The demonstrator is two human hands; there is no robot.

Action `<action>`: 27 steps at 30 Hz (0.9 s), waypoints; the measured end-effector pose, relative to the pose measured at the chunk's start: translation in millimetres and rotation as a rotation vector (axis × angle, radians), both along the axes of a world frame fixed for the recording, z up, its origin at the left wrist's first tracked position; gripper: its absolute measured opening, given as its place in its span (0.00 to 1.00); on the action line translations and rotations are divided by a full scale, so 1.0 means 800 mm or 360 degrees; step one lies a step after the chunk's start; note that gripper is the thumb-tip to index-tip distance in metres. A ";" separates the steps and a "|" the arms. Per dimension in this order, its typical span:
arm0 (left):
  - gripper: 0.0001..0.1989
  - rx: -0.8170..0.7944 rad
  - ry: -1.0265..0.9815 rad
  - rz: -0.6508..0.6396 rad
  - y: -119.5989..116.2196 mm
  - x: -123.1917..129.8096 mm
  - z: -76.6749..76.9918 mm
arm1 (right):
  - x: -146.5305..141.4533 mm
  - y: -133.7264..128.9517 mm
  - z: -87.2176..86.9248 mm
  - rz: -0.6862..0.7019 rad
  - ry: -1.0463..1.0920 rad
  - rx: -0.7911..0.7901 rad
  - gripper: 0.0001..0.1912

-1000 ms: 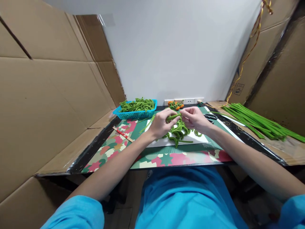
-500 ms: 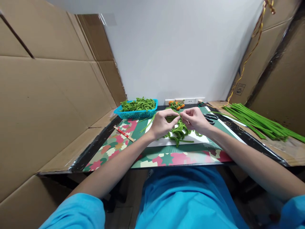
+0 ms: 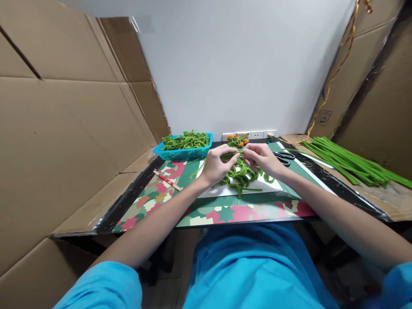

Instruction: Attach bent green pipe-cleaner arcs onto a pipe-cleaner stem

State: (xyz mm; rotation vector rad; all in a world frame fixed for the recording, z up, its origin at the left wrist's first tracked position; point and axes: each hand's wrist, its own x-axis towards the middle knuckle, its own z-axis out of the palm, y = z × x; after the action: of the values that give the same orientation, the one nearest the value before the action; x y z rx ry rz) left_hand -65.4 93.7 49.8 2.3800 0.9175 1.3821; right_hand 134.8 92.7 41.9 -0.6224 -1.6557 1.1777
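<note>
My left hand [image 3: 217, 165] is curved, thumb and forefinger tips close together at a green pipe cleaner [image 3: 232, 157]. My right hand [image 3: 261, 159] pinches at the same spot, its fingertips almost touching those of the left. The fingers hide much of the held piece. Under both hands, short curled pipe cleaner pieces [image 3: 240, 178] lie heaped on a white sheet [image 3: 212, 192]. Black-handled scissors [image 3: 283, 158] rest just beyond my right hand.
A blue basket [image 3: 183, 153] full of curled green pieces stands back left. Orange-and-green pipe cleaner pieces [image 3: 240, 140] sit by the wall sockets. Long green pipe cleaners [image 3: 350, 163] lie at right, a red-wrapped chopstick pair [image 3: 167, 180] at left. Cardboard walls [image 3: 80, 124] flank the table.
The fingertips have shifted very slightly, with the right fingers curling a little more. Both hands stay over the same spot, and the view has moved a touch.
</note>
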 end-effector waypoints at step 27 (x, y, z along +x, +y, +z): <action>0.14 -0.1771 -0.0829 -0.0616 -0.002 0.009 0.009 | 0.009 -0.003 -0.005 -0.0524 -0.0455 0.0761 0.15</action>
State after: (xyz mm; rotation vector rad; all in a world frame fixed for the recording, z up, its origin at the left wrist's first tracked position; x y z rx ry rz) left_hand -58.5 92.5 56.9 1.1920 0.7193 0.8790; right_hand 142.0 90.0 37.6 -0.7396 -1.8974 0.4455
